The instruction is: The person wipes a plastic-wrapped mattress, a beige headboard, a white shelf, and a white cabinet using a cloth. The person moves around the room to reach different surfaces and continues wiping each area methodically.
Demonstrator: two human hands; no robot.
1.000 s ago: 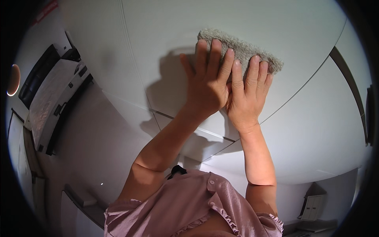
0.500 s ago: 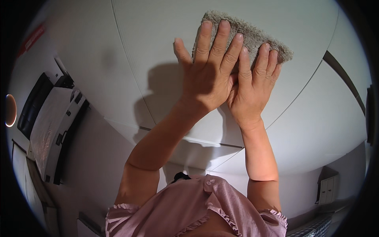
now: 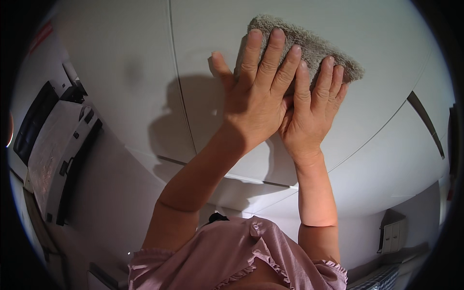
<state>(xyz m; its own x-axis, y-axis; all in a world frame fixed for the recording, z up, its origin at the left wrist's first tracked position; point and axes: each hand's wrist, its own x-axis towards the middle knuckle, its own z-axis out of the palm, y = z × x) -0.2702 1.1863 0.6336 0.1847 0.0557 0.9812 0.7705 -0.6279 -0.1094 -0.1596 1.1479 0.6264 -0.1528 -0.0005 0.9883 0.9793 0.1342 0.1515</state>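
Observation:
A folded grey, fluffy cloth [image 3: 321, 47] lies flat against a large white cabinet front [image 3: 382, 36]. My left hand [image 3: 256, 96] presses on it with the fingers stretched out, its thumb spread off past the cloth's left edge. Beside it, my right hand [image 3: 311, 113] also lies flat, its fingers over the lower right part of the cloth. The two hands touch where they meet, and neither has its fingers curled round the cloth. Both forearms reach up from the lower edge, and their shadow falls on the panel to the left.
Thin seams divide the white panels, with a dark slot [image 3: 425, 123] at the right. Off to the left stands a bed [image 3: 50, 145] with a dark headboard and a pale cover. A small white cabinet [image 3: 392, 237] is at the lower right.
The panel seams and the bed have shifted in view as my head turned. Both hands and the cloth sit slightly lower and further right in the picture, still pressed together.

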